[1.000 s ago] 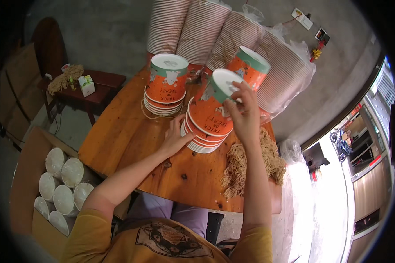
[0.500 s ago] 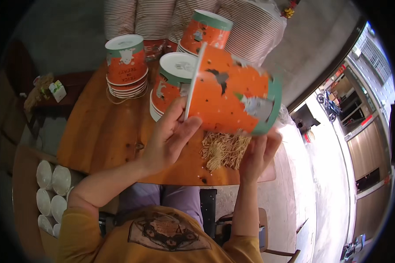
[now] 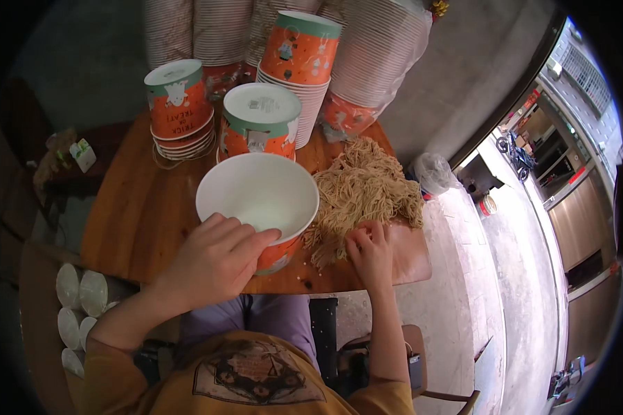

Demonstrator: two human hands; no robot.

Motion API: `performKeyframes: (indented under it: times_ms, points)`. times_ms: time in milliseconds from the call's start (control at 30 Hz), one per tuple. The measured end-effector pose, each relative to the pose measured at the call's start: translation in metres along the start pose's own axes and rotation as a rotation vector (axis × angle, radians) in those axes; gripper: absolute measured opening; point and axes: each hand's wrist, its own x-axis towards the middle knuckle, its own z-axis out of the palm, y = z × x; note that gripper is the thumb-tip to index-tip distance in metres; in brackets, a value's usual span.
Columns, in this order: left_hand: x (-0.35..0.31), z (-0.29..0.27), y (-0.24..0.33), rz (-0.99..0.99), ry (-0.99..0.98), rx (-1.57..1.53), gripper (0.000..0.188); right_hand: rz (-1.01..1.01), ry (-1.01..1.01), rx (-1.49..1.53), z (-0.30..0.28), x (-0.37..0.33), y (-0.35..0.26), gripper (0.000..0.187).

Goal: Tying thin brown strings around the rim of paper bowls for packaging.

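Observation:
An orange paper bucket [image 3: 256, 190] with a white inside stands mouth up at the table's near side, tilted a little toward me. My left hand [image 3: 218, 259] grips its near rim, fingers over the edge and thumb along it. To the right lies a heap of tan cords [image 3: 367, 183], loosely tangled. At the near edge of that heap, my right hand [image 3: 370, 254] has its fingers curled together against the strands. Whatever is between those fingertips is too small to tell.
Upside-down bucket stacks stand behind: one at left [image 3: 176, 100], one in the middle [image 3: 262, 107], a taller one [image 3: 301, 52]. Tall plastic-wrapped stacks [image 3: 377, 55] line the back. White-ended cylinders [image 3: 69, 285] fill a box at lower left. The wooden table [image 3: 142, 228] has a curved edge.
The bucket, earlier held up sideways in both hands, has come down and now stands mouth up. My right hand has left it and moved down to the cords; my left stays on the rim.

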Motion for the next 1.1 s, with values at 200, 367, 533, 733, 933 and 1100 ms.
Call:
performKeyframes:
  times_ms: [200, 367, 533, 733, 933, 1100]
  points:
    - [-0.007, 0.005, 0.003, 0.021, -0.030, 0.060, 0.040, -0.106, 0.060, 0.212, -0.012, -0.003, -0.041, 0.017]
    - [-0.013, 0.013, -0.002, -0.004, -0.076, 0.077, 0.047, -0.202, -0.242, 0.737, -0.048, -0.012, -0.145, 0.016]
    - [-0.012, -0.003, -0.002, -0.133, 0.007, -0.278, 0.048, -0.093, -0.415, 0.928, -0.044, -0.026, -0.184, 0.014]
    - [-0.034, -0.035, 0.032, -0.293, -0.312, -0.649, 0.047, 0.044, -0.405, 0.909, -0.051, -0.022, -0.181, 0.013]
    - [-0.045, -0.023, 0.036, -0.269, -0.460, -0.449, 0.018, 0.187, -0.438, 1.059, -0.047, -0.037, -0.165, 0.009]
    - [-0.040, -0.009, 0.039, -0.148, -0.376, -0.309, 0.012, 0.334, -0.437, 1.157, -0.049, -0.046, -0.156, 0.008]
